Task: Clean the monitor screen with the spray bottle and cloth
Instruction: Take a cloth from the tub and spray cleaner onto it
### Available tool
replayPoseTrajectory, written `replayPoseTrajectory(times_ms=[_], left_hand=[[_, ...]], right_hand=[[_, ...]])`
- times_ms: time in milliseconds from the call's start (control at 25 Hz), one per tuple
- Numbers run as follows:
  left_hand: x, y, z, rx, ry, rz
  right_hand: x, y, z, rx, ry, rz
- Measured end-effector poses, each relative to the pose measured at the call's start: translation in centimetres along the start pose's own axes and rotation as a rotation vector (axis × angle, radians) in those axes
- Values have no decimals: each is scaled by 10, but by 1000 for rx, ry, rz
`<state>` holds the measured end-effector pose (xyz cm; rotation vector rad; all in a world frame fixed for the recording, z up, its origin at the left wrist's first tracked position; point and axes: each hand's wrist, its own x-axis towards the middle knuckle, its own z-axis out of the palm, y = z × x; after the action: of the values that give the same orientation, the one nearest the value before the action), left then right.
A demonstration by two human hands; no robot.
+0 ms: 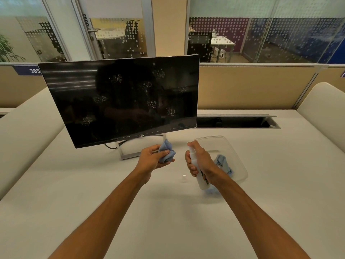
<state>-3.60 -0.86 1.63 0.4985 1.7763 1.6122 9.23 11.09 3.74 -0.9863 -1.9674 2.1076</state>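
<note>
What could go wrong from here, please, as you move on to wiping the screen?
Spray patches already dot the monitor screen; left too long, they may run toward the bottom bezel. The cloth is bunched in the left hand, so wiping might smear. The small clear cap lies loose on the desk and could be knocked away as the right hand sets down the spray bottle.

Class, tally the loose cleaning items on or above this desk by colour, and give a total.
Blue: 2, the cloth in the left hand and the cloth in the tub.
White: 2, the spray bottle and small cap.
Clear: 1, the tub.
Total: 5
</note>
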Motion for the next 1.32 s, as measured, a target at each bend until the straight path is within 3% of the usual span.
replayPoseTrajectory(times_ms=[200,600,880,1320], left_hand=[[1,-3,3,10,0,-4],[2,-10,-2,33,-17,-40],[3,-13,0,66,-33,-46],[1,-8,-2,72,-25,-33]], right_hand=[[-2,2,2,-47,-56,18],[6,-4,6,-111,272,42],[20,6,5,-430,491,-276],[23,13,3,-528,519,-308]])
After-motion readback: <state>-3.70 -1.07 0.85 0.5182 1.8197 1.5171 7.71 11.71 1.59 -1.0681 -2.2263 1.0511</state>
